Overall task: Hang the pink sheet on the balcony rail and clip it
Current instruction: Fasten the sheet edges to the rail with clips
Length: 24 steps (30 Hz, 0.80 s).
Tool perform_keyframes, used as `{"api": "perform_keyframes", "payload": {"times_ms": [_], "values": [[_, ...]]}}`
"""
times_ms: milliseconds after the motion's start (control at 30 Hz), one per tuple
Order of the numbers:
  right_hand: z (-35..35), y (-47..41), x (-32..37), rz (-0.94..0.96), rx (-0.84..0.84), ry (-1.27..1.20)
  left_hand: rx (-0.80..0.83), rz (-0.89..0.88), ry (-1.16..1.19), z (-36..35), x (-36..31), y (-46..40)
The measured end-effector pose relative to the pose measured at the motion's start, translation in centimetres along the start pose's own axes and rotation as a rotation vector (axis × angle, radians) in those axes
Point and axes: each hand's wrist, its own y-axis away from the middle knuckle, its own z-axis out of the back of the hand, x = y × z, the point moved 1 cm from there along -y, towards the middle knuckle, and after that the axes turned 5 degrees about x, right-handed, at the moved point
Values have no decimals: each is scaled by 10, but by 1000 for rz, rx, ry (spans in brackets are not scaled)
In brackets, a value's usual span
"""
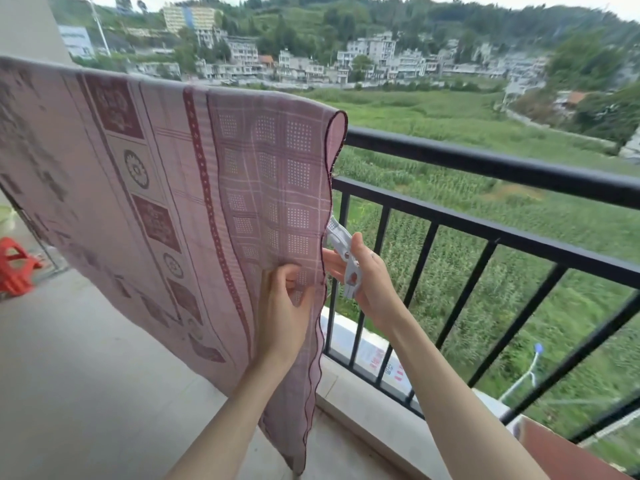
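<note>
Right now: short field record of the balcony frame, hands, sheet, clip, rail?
sheet: pink sheet draped over the balcony rail, right edge hanging free
left hand: left hand pinches the sheet near its right edge
right hand: right hand holds a white clothes clip, tip at the sheet edge
clip state: not yet seen fastened
other: red plastic stool on the floor, far left

You won't find any text here that can be read. Red marks show on the white ledge strip (381, 362) behind the railing bars, lower centre of the frame — too blurred to make out. The pale billboard (76, 41) at upper left is just as unclear — no letters resolve.
</note>
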Motion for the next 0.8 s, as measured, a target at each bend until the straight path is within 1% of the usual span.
{"api": "perform_keyframes", "payload": {"times_ms": [133,267,333,600,700,800], "values": [[-1,0,-6,-35,6,44,-11,-1,-38,-15,6,7],[1,-8,-5,-55,2,-36,-65,-34,-265,-29,10,7],[4,-11,-7,-80,18,-68,-83,-54,-329,-33,10,8],[9,-16,-15,-175,25,-81,-159,-61,-259,-34,19,9],[11,-17,-25,-203,74,-123,-176,-96,-289,-36,22,7],[11,-14,-33,-187,126,-217,-190,-91,-302,-39,21,7]]}}
